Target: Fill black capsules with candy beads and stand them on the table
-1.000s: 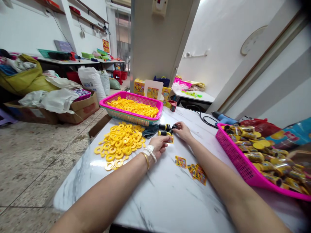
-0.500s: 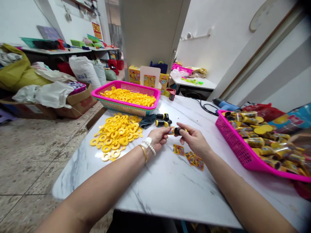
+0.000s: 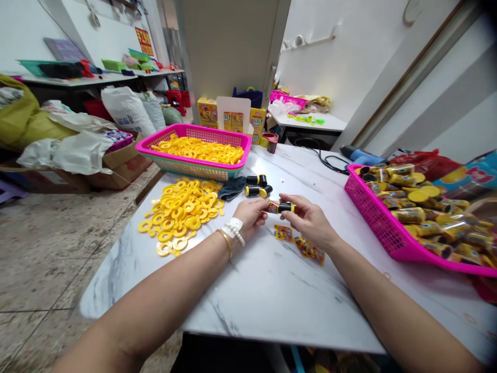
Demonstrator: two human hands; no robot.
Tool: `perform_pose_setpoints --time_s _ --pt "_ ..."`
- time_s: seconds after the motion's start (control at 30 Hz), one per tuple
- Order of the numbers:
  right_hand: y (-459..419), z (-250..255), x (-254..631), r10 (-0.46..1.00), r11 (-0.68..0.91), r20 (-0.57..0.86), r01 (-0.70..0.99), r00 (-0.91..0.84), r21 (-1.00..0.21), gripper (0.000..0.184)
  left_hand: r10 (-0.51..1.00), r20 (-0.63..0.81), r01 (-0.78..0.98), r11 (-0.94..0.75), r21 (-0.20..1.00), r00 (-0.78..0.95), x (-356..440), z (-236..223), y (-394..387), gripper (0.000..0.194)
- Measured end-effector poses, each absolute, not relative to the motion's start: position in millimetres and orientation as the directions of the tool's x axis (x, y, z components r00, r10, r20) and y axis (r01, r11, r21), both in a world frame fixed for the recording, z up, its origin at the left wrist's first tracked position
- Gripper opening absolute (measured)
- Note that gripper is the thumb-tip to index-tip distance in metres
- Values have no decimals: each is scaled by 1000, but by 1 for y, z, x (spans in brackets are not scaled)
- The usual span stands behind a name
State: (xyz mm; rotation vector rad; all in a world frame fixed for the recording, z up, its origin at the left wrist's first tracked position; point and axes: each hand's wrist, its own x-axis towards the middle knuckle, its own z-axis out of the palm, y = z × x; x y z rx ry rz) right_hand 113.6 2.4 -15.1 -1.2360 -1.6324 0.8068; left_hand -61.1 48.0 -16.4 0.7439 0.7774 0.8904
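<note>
Between the two hands, just above the marbled table (image 3: 248, 295): one black tube (image 3: 286, 206) with a yellow end, lying roughly level, and one printed sleeve (image 3: 273, 206) at its left end; how far the tube sits inside cannot be told. Left hand (image 3: 249, 213), one, fingertips pinched on the sleeve; its wrist bears one gold bangle (image 3: 225, 243) and one white bead bracelet (image 3: 237, 234). Right hand (image 3: 309, 221), one, thumb and fingers curled round the tube from the right. Near the right hand, on its near side: one loose sleeve (image 3: 283, 233) alone, then an overlapping cluster of sleeves (image 3: 309, 250), two at least. Just beyond the left hand: further black-and-yellow tubes (image 3: 254, 191), two at minimum, overlap spoiling the count; one dark cloth (image 3: 232, 188) beside them. Left of the left hand: one heap of yellow rings (image 3: 186, 206), dozens, too piled to number. Past that heap: one pink basket (image 3: 221, 137) full of similar yellow pieces, nested over one greenish basket (image 3: 190, 171). Right of the right hand, well apart: one pink mesh basket (image 3: 373, 228) heaped with sleeved tubes (image 3: 407, 216), many, uncounted; one blue tool (image 3: 359, 156) behind it.
</note>
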Motion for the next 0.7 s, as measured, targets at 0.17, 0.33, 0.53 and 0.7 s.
perform_pose_setpoints --time_s 0.17,0.33,0.53,0.7 --pt "2 -16 116 975 222 201 357 -94 -907 50 887 -268 -326 398 857 377 -60 -18 47 8" --pt "4 -15 119 971 237 232 240 -49 -941 40 895 -241 -354 379 855 376 -57 -16 45 7" --pt "1 -10 115 955 291 296 177 3 -940 33 939 -205 -249 276 929 276 -63 -13 49 30" --pt "-3 -3 114 933 361 345 240 -107 -901 34 789 -159 -226 353 908 593 -70 -11 53 51"
